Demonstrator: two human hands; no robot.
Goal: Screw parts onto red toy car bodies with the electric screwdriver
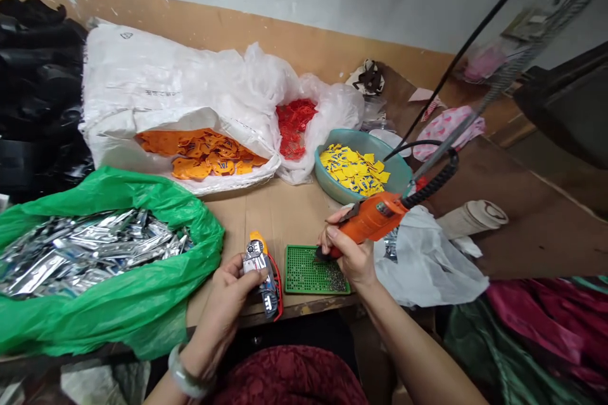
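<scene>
Gripping orange screwdriver, right hand angles over green tray.

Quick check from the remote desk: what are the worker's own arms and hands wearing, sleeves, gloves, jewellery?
Both hands are bare, no gloves. The left hand has a pale, smooth, rounded bangle around its wrist. The right hand shows no ring, watch or band. Both forearms are uncovered as far as the picture's lower edge, with no sleeve showing.

Toy car, orange screwdriver, held.
</scene>
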